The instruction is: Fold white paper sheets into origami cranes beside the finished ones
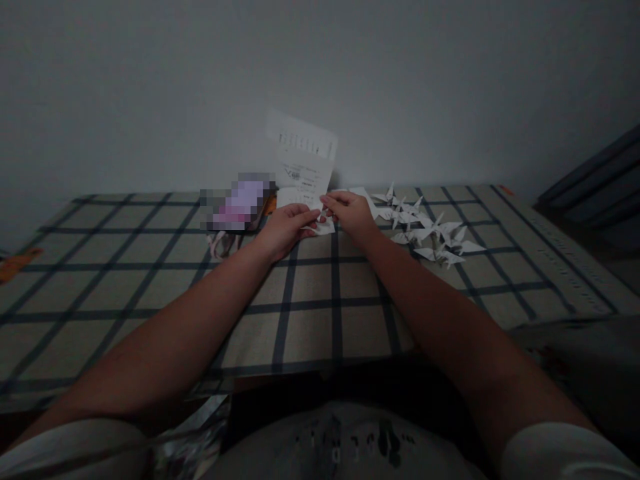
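Observation:
Both arms reach forward over a table with a checked cloth. My left hand and my right hand meet at a small piece of white paper lying on the cloth. Fingers of both hands are curled and pinch the paper's edges between them. To the right of my right hand lies a pile of several folded white paper cranes. The room is dim and the fold lines on the paper are hard to make out.
A printed white sheet leans against the wall behind the hands. A blurred pink and purple object lies left of it, with a ribbon-like strip below. An orange item sits at the far left edge.

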A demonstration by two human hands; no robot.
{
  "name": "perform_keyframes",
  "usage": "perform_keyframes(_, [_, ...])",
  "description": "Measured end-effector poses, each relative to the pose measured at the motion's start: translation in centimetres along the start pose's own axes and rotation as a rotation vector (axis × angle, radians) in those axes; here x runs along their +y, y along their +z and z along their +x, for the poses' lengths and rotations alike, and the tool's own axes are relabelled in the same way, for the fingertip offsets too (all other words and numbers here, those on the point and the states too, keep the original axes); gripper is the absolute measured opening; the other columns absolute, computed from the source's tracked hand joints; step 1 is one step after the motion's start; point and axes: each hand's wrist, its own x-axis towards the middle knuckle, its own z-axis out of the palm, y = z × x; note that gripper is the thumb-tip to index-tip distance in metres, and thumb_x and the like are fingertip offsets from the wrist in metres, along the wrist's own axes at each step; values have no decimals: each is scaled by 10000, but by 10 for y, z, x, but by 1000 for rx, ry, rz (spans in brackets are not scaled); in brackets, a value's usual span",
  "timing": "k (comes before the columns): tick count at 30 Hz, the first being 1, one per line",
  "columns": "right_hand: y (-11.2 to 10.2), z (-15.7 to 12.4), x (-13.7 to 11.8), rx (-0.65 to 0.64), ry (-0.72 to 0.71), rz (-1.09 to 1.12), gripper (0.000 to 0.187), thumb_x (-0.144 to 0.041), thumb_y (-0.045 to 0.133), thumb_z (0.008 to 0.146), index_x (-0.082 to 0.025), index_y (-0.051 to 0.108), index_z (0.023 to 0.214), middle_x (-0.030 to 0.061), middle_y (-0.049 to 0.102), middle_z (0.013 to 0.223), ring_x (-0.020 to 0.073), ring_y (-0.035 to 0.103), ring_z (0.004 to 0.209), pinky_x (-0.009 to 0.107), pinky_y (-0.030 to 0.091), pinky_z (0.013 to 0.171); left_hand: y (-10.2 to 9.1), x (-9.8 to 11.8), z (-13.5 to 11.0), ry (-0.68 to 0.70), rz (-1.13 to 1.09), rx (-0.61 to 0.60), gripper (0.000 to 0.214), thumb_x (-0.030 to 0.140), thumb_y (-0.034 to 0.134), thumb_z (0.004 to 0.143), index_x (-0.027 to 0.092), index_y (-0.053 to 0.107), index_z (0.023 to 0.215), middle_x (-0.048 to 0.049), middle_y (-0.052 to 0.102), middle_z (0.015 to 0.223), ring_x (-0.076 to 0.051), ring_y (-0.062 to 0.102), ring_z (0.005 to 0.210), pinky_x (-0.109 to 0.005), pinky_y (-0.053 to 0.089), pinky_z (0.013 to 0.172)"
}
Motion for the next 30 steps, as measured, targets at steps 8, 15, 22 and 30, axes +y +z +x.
perform_keyframes(8, [0, 1, 1, 25, -8, 1, 100, -253, 714, 840, -154, 718, 824, -29, 641, 610, 85, 562, 552, 203, 419, 502, 1, 0, 1, -42, -109, -3, 151, 166, 831, 764, 108, 692, 773, -42, 722, 757, -65, 639, 610, -147, 562, 595])
perform_keyframes(15, [-2, -1, -2, 46, -19, 30, 116, -276, 715, 830, -160, 708, 826, -18, 668, 687, 84, 571, 586, 208, 438, 527, 5, 7, -1, -199, -287, -45, 213, 37, 558, 949, 80, 701, 797, -52, 712, 724, -53, 643, 562, -123, 561, 574])
perform_keyframes(22, [-1, 2, 4, 39, -20, 27, 137, -304, 701, 846, -167, 707, 836, -11, 671, 718, 86, 570, 607, 212, 453, 557, 10, 6, -3, -124, -175, 65, 79, 44, 738, 823, 90, 720, 761, -49, 737, 772, -32, 638, 603, -98, 540, 634])
perform_keyframes(30, [0, 2, 4, 59, 1, -6, 138, -299, 683, 864, -163, 702, 851, -10, 666, 714, 87, 578, 613, 203, 441, 551, 15, -2, -7, 20, -62, 164, 243, 140, 886, 641, 112, 702, 797, -54, 746, 808, -102, 698, 700, -222, 584, 731])
